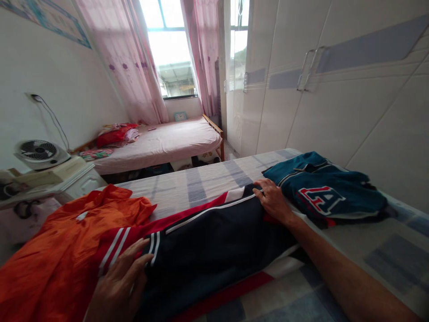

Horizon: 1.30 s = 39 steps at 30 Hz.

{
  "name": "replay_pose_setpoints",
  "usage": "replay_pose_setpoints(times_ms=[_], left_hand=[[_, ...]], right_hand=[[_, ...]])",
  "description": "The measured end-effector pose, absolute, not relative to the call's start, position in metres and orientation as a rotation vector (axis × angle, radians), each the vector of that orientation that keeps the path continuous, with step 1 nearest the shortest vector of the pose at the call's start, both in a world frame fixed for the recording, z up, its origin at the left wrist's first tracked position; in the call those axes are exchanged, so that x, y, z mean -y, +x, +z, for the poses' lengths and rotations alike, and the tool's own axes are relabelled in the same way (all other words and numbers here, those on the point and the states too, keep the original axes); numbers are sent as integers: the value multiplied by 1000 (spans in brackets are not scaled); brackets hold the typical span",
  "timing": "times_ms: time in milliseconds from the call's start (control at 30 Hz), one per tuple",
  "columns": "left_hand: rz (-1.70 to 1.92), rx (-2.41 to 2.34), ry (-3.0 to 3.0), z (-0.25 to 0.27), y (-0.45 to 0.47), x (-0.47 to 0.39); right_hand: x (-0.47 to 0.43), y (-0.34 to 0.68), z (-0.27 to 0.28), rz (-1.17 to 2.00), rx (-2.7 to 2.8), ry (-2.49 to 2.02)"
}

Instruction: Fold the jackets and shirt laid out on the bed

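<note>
A folded navy sports garment with red panels and white stripes lies across the bed in front of me. Over its left end, by the double white stripes, rests my left hand, its fingers stretched out on the cloth. My right hand is at the far right corner, with fingertips closed on the garment's edge. An orange shirt is spread to the left, partly touching the garment. To the right of my right hand sits a folded teal garment with a large letter A.
The bed has a checked sheet. Beyond it stands a second bed with a red cloth bundle. A fan sits on a cabinet at left. White wardrobe doors line the right.
</note>
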<state>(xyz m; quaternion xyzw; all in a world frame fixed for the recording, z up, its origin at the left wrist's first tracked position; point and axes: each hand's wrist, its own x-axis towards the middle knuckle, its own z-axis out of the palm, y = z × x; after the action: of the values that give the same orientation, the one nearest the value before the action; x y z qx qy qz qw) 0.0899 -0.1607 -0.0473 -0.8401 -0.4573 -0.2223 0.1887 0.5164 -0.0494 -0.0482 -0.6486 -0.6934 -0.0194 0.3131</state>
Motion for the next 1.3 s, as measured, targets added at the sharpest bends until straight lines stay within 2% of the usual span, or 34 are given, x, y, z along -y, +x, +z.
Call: replay_pose_setpoints(times_ms=[100, 300, 467, 600, 800, 933, 1100, 1233, 1300], left_hand=[[-652, 1296, -2342, -38, 118, 167], [-585, 1075, -2430, -49, 183, 166], [-490, 1043, -2513, -71, 214, 164], [-449, 1074, -2549, -87, 216, 165], [-488, 1238, -2656, -79, 217, 166], [-660, 1485, -2768, -57, 231, 163], [-810, 1657, -2979, -33, 260, 152], [-878, 1828, -3098, -36, 280, 144], [-947, 1927, -3123, -41, 285, 141]], right_hand=[[57, 527, -41, -127, 1807, -1740], [121, 551, -29, -2, 1683, -1871], [180, 567, -39, 234, 1461, -2118], [194, 580, -50, 446, 1228, -2211], [186, 573, -32, 966, 831, -1849], [181, 560, -16, 1325, 838, -1662], [169, 559, -19, 1466, 697, -1561], [158, 562, -23, 1536, 542, -1444], [154, 560, -25, 1566, 634, -1454]])
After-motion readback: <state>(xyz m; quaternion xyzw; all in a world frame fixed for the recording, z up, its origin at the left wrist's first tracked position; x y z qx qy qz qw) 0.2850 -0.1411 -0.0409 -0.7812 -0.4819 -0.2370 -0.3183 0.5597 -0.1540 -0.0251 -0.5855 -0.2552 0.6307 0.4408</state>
